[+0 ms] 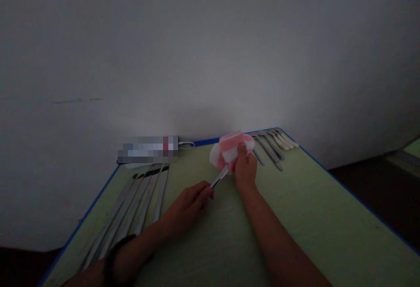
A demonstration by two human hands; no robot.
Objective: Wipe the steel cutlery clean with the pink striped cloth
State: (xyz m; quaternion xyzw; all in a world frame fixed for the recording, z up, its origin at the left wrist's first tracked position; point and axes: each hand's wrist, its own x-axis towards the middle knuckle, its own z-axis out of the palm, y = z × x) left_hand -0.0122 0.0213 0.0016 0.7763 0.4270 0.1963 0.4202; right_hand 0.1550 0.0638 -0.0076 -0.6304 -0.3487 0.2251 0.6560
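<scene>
My left hand (193,201) is closed around the near end of a shiny metal utensil (219,177) with a flat handle. Its far end disappears inside a pink-and-white cloth (231,149), so its kind cannot be made out. With the thumb on top, my right hand (246,169) grips the cloth around that end. Both hands are over the middle of the green table (203,252).
Several long metal utensils (144,199) lie side by side on the left, partly behind my left forearm. Smaller metal utensils (271,149) and several white-handled pieces (288,141) lie back right. A pixelated object (147,149) and white cord (187,144) sit against the wall (210,50).
</scene>
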